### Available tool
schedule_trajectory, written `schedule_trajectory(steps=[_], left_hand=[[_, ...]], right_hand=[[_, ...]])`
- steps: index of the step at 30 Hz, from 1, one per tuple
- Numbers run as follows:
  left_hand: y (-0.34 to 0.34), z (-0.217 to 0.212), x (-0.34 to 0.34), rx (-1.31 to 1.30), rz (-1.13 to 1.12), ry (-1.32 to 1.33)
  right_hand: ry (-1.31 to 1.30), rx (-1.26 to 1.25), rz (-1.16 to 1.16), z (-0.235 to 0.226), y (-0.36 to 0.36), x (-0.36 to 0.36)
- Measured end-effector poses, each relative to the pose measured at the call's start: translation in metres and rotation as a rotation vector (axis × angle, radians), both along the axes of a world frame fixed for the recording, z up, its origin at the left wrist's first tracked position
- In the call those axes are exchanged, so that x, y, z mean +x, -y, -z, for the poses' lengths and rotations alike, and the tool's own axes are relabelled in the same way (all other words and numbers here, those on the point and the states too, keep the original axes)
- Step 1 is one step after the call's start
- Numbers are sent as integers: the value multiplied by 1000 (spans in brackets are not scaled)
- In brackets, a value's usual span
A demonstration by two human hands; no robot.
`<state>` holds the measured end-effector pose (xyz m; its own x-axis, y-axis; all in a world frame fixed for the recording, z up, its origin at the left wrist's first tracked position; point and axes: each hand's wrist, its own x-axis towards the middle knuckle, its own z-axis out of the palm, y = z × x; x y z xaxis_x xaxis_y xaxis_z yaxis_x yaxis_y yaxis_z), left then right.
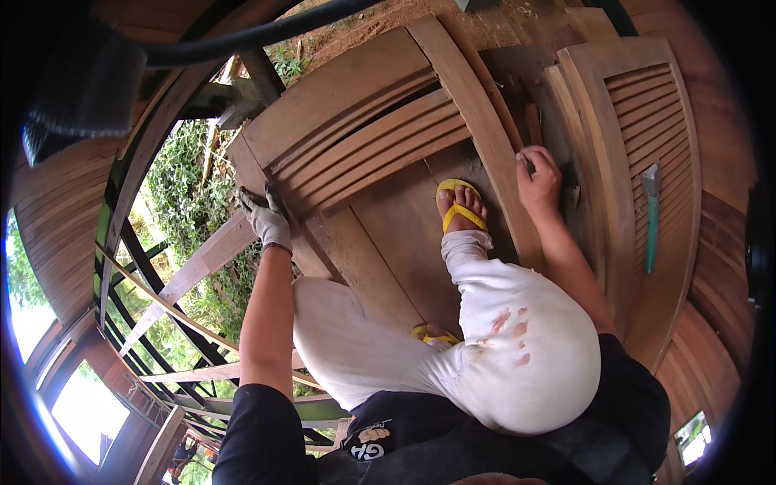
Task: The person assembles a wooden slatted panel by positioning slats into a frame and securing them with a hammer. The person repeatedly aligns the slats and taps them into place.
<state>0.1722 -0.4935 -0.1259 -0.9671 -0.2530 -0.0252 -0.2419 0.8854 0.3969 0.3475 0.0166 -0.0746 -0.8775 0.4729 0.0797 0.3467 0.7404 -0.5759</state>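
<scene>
A brown wooden louvred door (380,105) lies flat under me. I crouch on it in white trousers, and my foot in a yellow flip-flop (459,206) rests on its lower panel. My left hand (267,218), in a grey work glove, grips the door's left edge at arm's length. My bare right hand (537,174) is curled over the outer edge of the door's right stile (501,162). Whether something small sits under its fingers is hidden.
A second louvred panel (647,121) lies to the right, with a green-handled tool with a metal head (651,218) on its slats. Black metal railing (145,275) and a loose plank (202,259) run along the left, green plants beyond. Curved wooden walls surround the spot.
</scene>
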Motion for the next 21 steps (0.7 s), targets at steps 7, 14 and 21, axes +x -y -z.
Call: schedule_trajectory(steps=[7, 14, 21], left_hand=[[-59, -41, 27, 571, -24, 58], [-172, -17, 98, 1659, -844, 583], [-161, -36, 73, 1620, -812, 458]], right_hand=[[19, -173, 83, -20, 24, 83], [245, -804, -73, -14, 80, 42], [207, -1550, 309, 56, 96, -67]])
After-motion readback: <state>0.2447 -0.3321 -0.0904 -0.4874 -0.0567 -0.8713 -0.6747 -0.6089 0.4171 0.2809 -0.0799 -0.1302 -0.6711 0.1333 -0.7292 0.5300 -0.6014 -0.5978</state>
